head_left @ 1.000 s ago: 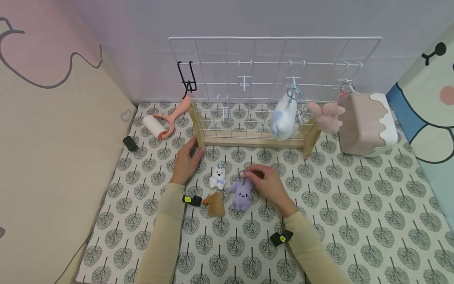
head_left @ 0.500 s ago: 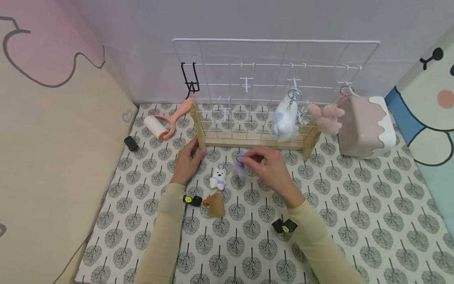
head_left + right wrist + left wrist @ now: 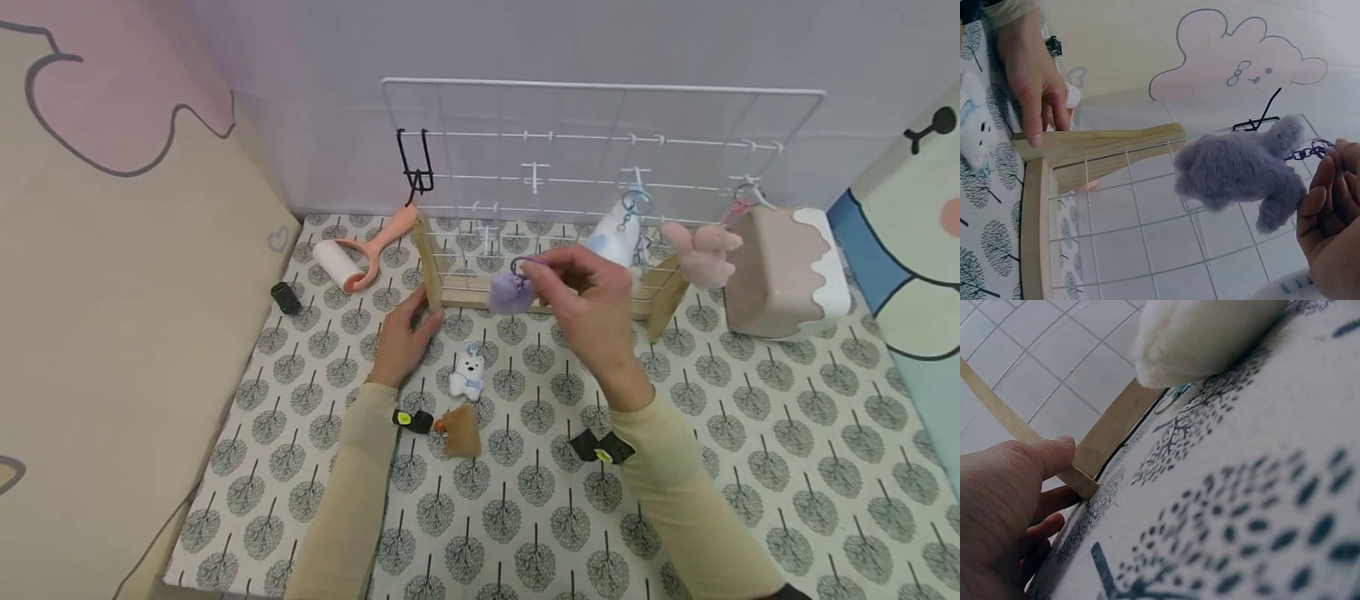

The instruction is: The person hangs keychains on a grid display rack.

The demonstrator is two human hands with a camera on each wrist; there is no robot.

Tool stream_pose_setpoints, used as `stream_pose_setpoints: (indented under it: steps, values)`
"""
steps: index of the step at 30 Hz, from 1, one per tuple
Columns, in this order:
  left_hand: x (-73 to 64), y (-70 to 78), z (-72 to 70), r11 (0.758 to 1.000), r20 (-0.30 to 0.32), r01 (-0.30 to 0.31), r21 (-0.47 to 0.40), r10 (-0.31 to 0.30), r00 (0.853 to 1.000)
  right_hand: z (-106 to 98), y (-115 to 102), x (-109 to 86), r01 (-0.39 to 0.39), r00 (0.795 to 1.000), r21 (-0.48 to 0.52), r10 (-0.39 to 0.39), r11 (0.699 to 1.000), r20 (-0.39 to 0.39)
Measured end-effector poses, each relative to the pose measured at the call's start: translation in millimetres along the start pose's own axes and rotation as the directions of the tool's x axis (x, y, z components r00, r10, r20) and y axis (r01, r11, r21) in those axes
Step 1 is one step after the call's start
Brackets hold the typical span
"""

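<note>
My right hand pinches the ring of a purple plush rabbit keychain and holds it up before the white wire rack. In the right wrist view the plush dangles from its purple chain, off the table. My left hand grips the wooden end support at the rack's left foot; the left wrist view shows the thumb on one side of the wood and fingers behind it. A white bear keychain and a brown plush keychain lie on the tablecloth.
White hooks and a black hook sit on the grid. A white-and-blue plush and a pink plush hang at right. A lint roller, a black clip-like item and a pink box stand around the rack.
My right hand has lifted the purple rabbit keychain off the table and carried it up and forward to the rack. The left hand stays at the wooden support. The view has shifted slightly.
</note>
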State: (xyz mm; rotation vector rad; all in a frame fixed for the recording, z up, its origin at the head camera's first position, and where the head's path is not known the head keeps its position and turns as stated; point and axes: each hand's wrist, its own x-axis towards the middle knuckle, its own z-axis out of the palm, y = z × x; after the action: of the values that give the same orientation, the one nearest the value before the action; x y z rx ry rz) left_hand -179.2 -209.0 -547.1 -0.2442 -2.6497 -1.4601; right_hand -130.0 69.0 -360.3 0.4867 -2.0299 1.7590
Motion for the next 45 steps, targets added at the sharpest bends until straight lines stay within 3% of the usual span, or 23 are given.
stream_pose_setpoints:
  steps: [7, 14, 23, 31, 45]
  values:
    - [-0.9, 2.5, 0.5, 1.0, 0.006, 0.016, 0.009, -0.016, 1.0, 1.7, -9.8, 18.3, 0.06, 0.995, 0.095, -0.051, 0.994, -0.086]
    - [-0.2, 3.7, -0.2, 0.999, 0.004, 0.023, 0.03, -0.023, 1.0, 7.2, -13.3, 27.5, 0.018, 0.991, 0.121, -0.002, 0.992, -0.133]
    - [-0.4, 4.1, 0.7, 0.999, -0.004, 0.015, 0.033, -0.015, 1.0, 14.4, -11.4, 34.9, 0.029, 0.982, 0.162, 0.002, 0.986, -0.191]
    - [-0.1, 5.1, -0.1, 1.0, 0.0, 0.02, 0.023, -0.02, 1.0, 18.8, -11.0, 37.8, -0.026, 0.977, 0.168, 0.061, 0.985, -0.203]
    - [0.1, 4.1, -0.1, 1.0, 0.001, 0.007, 0.013, -0.007, 1.0, 20.1, -15.0, 42.0, -0.049, 0.976, 0.183, 0.086, 0.982, -0.202]
